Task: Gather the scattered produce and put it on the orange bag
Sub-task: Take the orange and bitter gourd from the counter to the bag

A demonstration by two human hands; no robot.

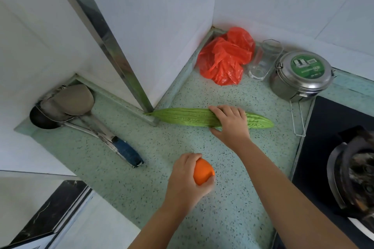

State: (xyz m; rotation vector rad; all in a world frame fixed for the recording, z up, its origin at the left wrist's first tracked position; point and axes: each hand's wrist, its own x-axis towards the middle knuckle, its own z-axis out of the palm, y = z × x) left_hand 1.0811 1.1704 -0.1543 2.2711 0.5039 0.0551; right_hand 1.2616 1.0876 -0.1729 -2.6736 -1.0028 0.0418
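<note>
Where white tiled walls are cornering a speckled green worktop (141, 184), left hand (187, 180) gripping an orange (203, 171), right hand (230, 121) closing over a bitter gourd (182, 117), orange bag (225, 56) lying crumpled in the far corner, bare worktop lying between.

Gourd (186, 117) on the counter (153, 184), bag (225, 56) behind it in the corner, glass (263, 60) right of bag.
</note>
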